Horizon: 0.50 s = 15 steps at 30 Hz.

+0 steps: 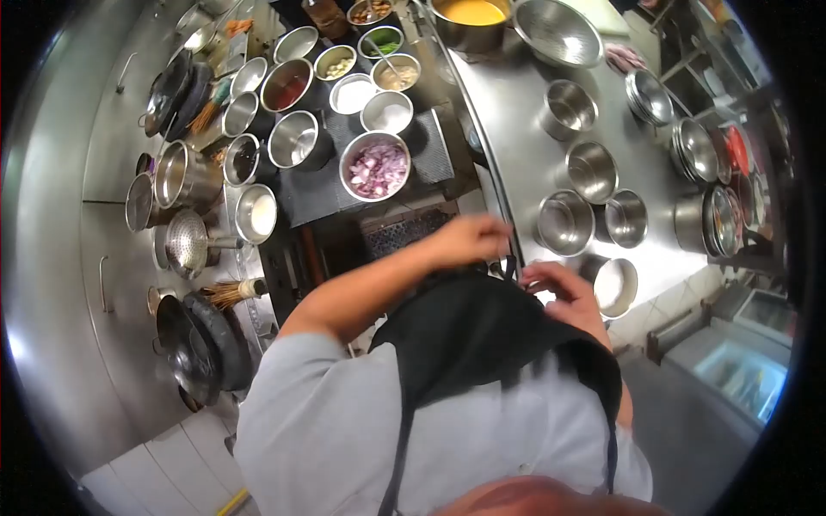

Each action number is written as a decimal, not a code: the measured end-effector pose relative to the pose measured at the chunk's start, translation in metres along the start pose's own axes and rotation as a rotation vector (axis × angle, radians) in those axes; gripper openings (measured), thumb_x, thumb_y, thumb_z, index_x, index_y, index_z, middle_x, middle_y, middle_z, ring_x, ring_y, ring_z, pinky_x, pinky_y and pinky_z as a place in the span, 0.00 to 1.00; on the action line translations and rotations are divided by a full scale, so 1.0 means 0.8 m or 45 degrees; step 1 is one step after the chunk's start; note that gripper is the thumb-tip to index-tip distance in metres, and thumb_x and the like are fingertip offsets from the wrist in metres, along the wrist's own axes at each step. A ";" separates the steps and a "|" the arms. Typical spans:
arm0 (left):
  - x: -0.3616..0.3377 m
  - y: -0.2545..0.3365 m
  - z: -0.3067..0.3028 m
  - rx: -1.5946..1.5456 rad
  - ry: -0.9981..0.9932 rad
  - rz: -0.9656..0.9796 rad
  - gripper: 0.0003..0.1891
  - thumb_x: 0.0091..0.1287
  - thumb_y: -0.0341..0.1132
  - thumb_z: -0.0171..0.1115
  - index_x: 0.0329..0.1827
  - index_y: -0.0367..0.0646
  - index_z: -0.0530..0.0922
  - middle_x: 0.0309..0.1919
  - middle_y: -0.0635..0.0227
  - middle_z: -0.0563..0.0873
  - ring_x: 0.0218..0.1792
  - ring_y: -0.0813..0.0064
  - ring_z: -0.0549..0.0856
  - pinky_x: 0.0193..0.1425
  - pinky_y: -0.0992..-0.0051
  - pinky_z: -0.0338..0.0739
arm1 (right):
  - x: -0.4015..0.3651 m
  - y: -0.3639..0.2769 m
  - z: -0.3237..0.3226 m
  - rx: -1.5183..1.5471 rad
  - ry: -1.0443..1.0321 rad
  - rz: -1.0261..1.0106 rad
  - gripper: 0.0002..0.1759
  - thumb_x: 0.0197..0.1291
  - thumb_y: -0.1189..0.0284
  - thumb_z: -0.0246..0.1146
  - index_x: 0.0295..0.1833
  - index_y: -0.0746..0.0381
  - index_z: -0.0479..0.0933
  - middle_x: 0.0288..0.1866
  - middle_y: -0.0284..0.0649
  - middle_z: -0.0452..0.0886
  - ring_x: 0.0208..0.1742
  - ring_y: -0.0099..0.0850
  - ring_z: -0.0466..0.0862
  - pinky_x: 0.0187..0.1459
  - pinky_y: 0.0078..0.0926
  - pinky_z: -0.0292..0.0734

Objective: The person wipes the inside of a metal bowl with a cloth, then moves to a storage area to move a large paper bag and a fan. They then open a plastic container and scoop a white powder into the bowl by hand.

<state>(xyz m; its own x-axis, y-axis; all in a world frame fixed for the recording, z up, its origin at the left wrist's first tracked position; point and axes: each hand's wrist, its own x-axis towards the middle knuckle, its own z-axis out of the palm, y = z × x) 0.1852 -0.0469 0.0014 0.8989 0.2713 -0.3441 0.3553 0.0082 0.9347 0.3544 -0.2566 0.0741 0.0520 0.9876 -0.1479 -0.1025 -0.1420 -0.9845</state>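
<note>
Two hands (471, 241) (564, 291), steel pots (565, 225) nearby, chopped onions (377, 169)

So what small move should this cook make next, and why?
Perhaps the right hand should nudge the pale-filled pot inward: it looks close to that hand and appears near the edge of the steel counter.

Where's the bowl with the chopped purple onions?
The onion bowl is a little left of centre in the head view, at the front of the dark stand. It's beyond the left hand, with a steel pot on its left.
</note>
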 end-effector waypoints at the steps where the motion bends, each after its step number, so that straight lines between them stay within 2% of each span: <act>1: -0.021 -0.073 0.003 0.270 -0.218 0.340 0.26 0.71 0.48 0.61 0.66 0.40 0.77 0.60 0.56 0.83 0.62 0.67 0.81 0.68 0.66 0.72 | 0.019 -0.014 0.016 -0.182 -0.188 0.059 0.28 0.62 0.67 0.65 0.67 0.64 0.73 0.65 0.42 0.77 0.63 0.35 0.79 0.66 0.34 0.71; 2: -0.077 -0.047 -0.011 -0.138 -0.232 0.123 0.30 0.72 0.52 0.59 0.70 0.39 0.73 0.66 0.56 0.77 0.67 0.67 0.75 0.72 0.67 0.66 | 0.044 -0.020 0.029 -0.242 -0.344 -0.060 0.22 0.64 0.67 0.65 0.61 0.64 0.78 0.60 0.43 0.81 0.60 0.36 0.81 0.64 0.33 0.73; 3: -0.136 -0.020 -0.033 -0.544 -0.242 -0.088 0.35 0.73 0.56 0.58 0.74 0.39 0.69 0.72 0.57 0.72 0.73 0.66 0.70 0.76 0.67 0.60 | 0.065 -0.019 0.030 -0.249 -0.356 -0.060 0.22 0.64 0.67 0.65 0.61 0.64 0.78 0.60 0.43 0.81 0.60 0.36 0.81 0.64 0.33 0.73; 5: -0.201 -0.035 -0.059 -0.575 -0.197 -0.210 0.45 0.70 0.64 0.56 0.79 0.39 0.59 0.77 0.59 0.64 0.77 0.65 0.63 0.79 0.68 0.52 | 0.106 -0.015 0.038 -0.319 -0.510 0.106 0.19 0.66 0.66 0.62 0.56 0.68 0.81 0.56 0.46 0.84 0.57 0.35 0.83 0.62 0.31 0.74; 6: -0.226 -0.040 -0.072 -0.575 -0.185 -0.199 0.45 0.70 0.64 0.56 0.79 0.39 0.59 0.77 0.59 0.64 0.77 0.65 0.63 0.79 0.68 0.52 | 0.132 -0.026 0.048 -0.571 -0.465 0.363 0.17 0.69 0.67 0.60 0.56 0.66 0.82 0.54 0.43 0.85 0.53 0.31 0.85 0.57 0.29 0.77; 8: -0.265 -0.044 -0.092 -0.541 -0.208 -0.134 0.51 0.64 0.68 0.59 0.81 0.40 0.56 0.78 0.54 0.61 0.77 0.60 0.61 0.80 0.64 0.52 | 0.195 -0.016 0.073 -0.510 -0.183 0.441 0.17 0.70 0.68 0.59 0.58 0.66 0.81 0.51 0.39 0.85 0.49 0.28 0.85 0.50 0.27 0.79; 9: -0.274 -0.046 -0.104 -0.535 -0.209 -0.121 0.51 0.64 0.68 0.59 0.81 0.40 0.56 0.78 0.54 0.61 0.77 0.60 0.61 0.80 0.64 0.52 | 0.235 0.005 0.072 -0.442 -0.066 0.268 0.18 0.70 0.68 0.59 0.59 0.65 0.80 0.49 0.38 0.85 0.48 0.26 0.84 0.47 0.26 0.79; 10: -0.285 -0.049 -0.114 -0.537 -0.189 -0.156 0.56 0.59 0.71 0.62 0.81 0.40 0.55 0.78 0.55 0.61 0.77 0.60 0.61 0.79 0.65 0.52 | 0.278 0.032 0.072 -0.366 0.044 0.103 0.19 0.70 0.67 0.59 0.61 0.65 0.79 0.47 0.37 0.85 0.46 0.25 0.84 0.45 0.25 0.79; 11: -0.301 -0.053 -0.120 -0.543 -0.162 -0.197 0.61 0.54 0.73 0.65 0.82 0.40 0.54 0.78 0.55 0.61 0.77 0.60 0.61 0.79 0.65 0.51 | 0.328 0.048 0.072 -0.415 0.158 0.192 0.21 0.69 0.66 0.59 0.63 0.65 0.77 0.43 0.36 0.84 0.44 0.23 0.83 0.43 0.23 0.78; 12: -0.313 -0.068 -0.125 -0.584 -0.042 -0.136 0.47 0.60 0.64 0.68 0.75 0.40 0.68 0.76 0.54 0.66 0.75 0.61 0.66 0.77 0.65 0.57 | 0.376 0.073 0.072 -0.475 0.271 0.194 0.23 0.68 0.64 0.60 0.63 0.67 0.76 0.43 0.38 0.84 0.41 0.25 0.84 0.39 0.22 0.78; 13: -0.323 -0.085 -0.135 -0.586 -0.038 -0.135 0.47 0.60 0.64 0.68 0.75 0.40 0.68 0.76 0.54 0.66 0.75 0.61 0.66 0.77 0.65 0.57 | 0.417 0.089 0.074 -0.480 0.362 0.269 0.25 0.65 0.62 0.61 0.62 0.67 0.77 0.42 0.40 0.86 0.41 0.27 0.85 0.42 0.25 0.78; 15: -0.340 -0.115 -0.149 -0.540 0.231 -0.210 0.24 0.66 0.45 0.70 0.61 0.39 0.81 0.71 0.57 0.73 0.68 0.67 0.74 0.72 0.69 0.66 | 0.478 0.128 0.078 -0.469 0.492 0.463 0.30 0.60 0.56 0.64 0.60 0.68 0.78 0.44 0.48 0.87 0.42 0.33 0.87 0.47 0.31 0.79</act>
<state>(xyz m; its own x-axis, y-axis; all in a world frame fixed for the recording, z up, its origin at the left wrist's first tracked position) -0.1228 -0.0071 0.0196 0.7668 0.3968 -0.5046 0.3191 0.4464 0.8360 0.3021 0.1108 -0.0771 0.4393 0.7868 -0.4336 0.1630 -0.5444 -0.8228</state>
